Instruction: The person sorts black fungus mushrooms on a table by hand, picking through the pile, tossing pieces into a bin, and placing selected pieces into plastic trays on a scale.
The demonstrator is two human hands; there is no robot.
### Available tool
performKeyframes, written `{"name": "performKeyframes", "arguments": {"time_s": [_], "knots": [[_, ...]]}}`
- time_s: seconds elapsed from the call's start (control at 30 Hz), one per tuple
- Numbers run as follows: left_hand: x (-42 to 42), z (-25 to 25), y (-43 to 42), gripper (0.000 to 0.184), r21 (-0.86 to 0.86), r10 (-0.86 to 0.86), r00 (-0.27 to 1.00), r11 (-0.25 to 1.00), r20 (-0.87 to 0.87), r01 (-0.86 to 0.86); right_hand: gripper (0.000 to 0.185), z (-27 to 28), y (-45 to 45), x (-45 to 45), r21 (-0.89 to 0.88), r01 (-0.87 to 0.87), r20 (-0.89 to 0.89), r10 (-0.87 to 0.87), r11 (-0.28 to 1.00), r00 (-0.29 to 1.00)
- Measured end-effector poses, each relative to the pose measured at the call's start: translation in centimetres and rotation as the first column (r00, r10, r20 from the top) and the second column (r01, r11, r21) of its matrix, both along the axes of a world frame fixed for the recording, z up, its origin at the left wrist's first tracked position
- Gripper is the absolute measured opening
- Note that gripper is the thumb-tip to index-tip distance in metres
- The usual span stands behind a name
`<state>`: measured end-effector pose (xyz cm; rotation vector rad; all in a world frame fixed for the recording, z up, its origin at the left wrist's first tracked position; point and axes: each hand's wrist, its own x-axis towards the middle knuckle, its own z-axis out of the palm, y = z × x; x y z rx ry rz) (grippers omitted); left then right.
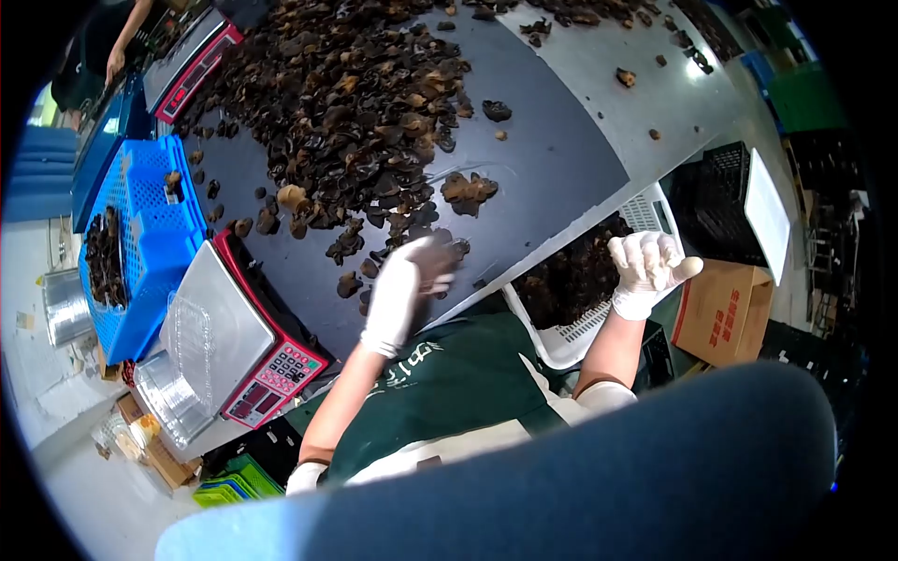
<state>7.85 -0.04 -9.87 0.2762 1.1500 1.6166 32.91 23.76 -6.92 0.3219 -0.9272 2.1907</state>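
Observation:
My left hand (400, 292), in a white glove, is at the near edge of a large heap of dark brown wood ear mushrooms (346, 103) on a dark tabletop (543, 122). Motion smears its fingers; dark mushroom pieces show beside them, and whether they are gripped is unclear. My right hand (645, 264), gloved too, hovers over the right side of a white plastic basket (563, 353) that holds wood ears. Its fingers are half curled, the thumb points away to the right, and nothing shows in it. One loose clump of wood ear (469, 193) lies beyond my left hand.
At left stand a red-trimmed scale (271, 369) with clear plastic containers, and a blue basket (140, 201). Another scale (196, 65) and a co-worker's arm (126, 42) are farther back. On the right are a black crate (716, 192) and a cardboard box (720, 313).

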Motion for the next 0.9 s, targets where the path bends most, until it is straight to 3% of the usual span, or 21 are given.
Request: {"name": "performKeyframes", "arguments": {"time_s": [0.07, 0.13, 0.17, 0.2, 0.23, 0.27, 0.3, 0.33, 0.4, 0.47, 0.5, 0.6, 0.67, 0.73, 0.8, 0.87, 0.9], "knots": [[3.0, 0.4, 0.9, 0.047, 0.031, -0.303, 0.914, 0.946, -0.269, 0.323, 0.046, 0.4, -0.6, -0.2, 0.094, 0.029, 0.108, -0.039, 0.995, 0.993], [2.7, 2.8, 2.2, 0.040, -0.046, -0.367, 0.662, 0.892, -0.654, 0.449, 0.053, -0.7, -1.7, -1.1, 0.137, 0.063, 0.204, -0.090, 0.989, 0.975], [1.7, 1.1, 2.1, 0.035, -0.174, -0.435, 0.539, 0.867, -0.722, 0.467, 0.049, -1.8, -2.2, -0.8, 0.067, 0.027, 0.420, -0.053, 0.997, 0.906], [0.6, -0.5, 1.7, 0.030, -0.267, -0.412, 0.361, 0.882, -0.836, 0.389, 0.044, -2.8, -2.7, -1.2, 0.076, -0.033, 0.625, -0.022, 0.997, 0.780], [-0.4, -1.8, 1.1, 0.033, -0.332, -0.386, 0.154, 0.898, -0.909, 0.290, 0.032, -1.3, -3.5, -3.5, 0.300, -0.125, 0.789, -0.172, 0.946, 0.590], [-1.2, -3.1, 0.5, 0.035, -0.368, -0.363, -0.064, 0.912, -0.930, 0.180, 0.025, -0.9, -4.6, -5.4, 0.302, -0.205, 0.865, -0.177, 0.931, 0.469], [-1.6, -4.9, -0.3, 0.035, -0.377, -0.369, -0.087, 0.919, -0.926, 0.115, 0.022, -3.6, -5.9, -6.2, 0.322, -0.219, 0.877, -0.203, 0.921, 0.436], [-1.9, -6.2, -1.1, 0.036, -0.382, -0.375, -0.108, 0.923, -0.921, 0.045, 0.020, -4.2, -7.0, -7.2, 0.512, -0.318, 0.850, -0.417, 0.798, 0.323], [-2.1, -7.1, -1.5, 0.028, -0.378, -0.361, -0.202, 0.924, -0.910, 0.051, 0.015, -8.4, -9.1, -7.7, 0.928, -0.284, 0.359, -0.788, 0.242, 0.500], [-2.2, -7.6, -1.7, 0.020, -0.354, -0.334, -0.252, 0.934, -0.908, 0.039, 0.014, -10.1, -10.3, -8.0, 0.902, -0.406, 0.355, -0.791, 0.149, 0.498], [-2.3, -7.6, -1.7, 0.016, -0.322, -0.311, -0.196, 0.947, -0.930, 0.023, 0.008, -10.5, -10.2, -7.9, 0.916, -0.392, 0.297, -0.801, 0.085, 0.520], [-2.6, -5.9, -1.5, 0.012, -0.218, -0.221, -0.051, 0.974, -0.974, -0.066, 0.004, -10.9, -7.4, -6.2, 0.897, -0.429, 0.316, -0.836, 0.108, 0.449], [-2.3, -4.9, -1.7, 0.014, -0.303, -0.261, 0.338, 0.950, -0.904, -0.078, 0.007, -9.9, -4.3, -4.6, 0.783, -0.612, 0.355, -0.890, 0.114, 0.288], [-0.7, -2.2, -0.3, 0.024, -0.278, -0.282, 0.567, 0.956, -0.774, 0.095, 0.010, -8.1, -1.3, -2.9, 0.659, -0.734, 0.277, -0.960, 0.166, 0.032], [2.5, 1.9, 1.8, 0.033, -0.085, -0.321, 0.859, 0.946, -0.398, 0.314, 0.011, -8.1, 1.1, -1.7, 0.710, -0.687, 0.191, -0.981, 0.152, -0.021], [1.9, 2.0, 3.2, 0.042, -0.112, -0.357, 0.472, 0.875, -0.806, 0.471, 0.010, -6.2, 1.7, -3.2, 0.795, -0.592, 0.168, -0.986, 0.136, 0.000], [0.9, 0.4, 3.8, 0.043, -0.101, -0.203, 0.206, 0.902, -0.957, 0.419, 0.012, -5.4, 1.6, -4.8, 0.878, -0.450, 0.234, -0.967, 0.164, 0.104]]}}
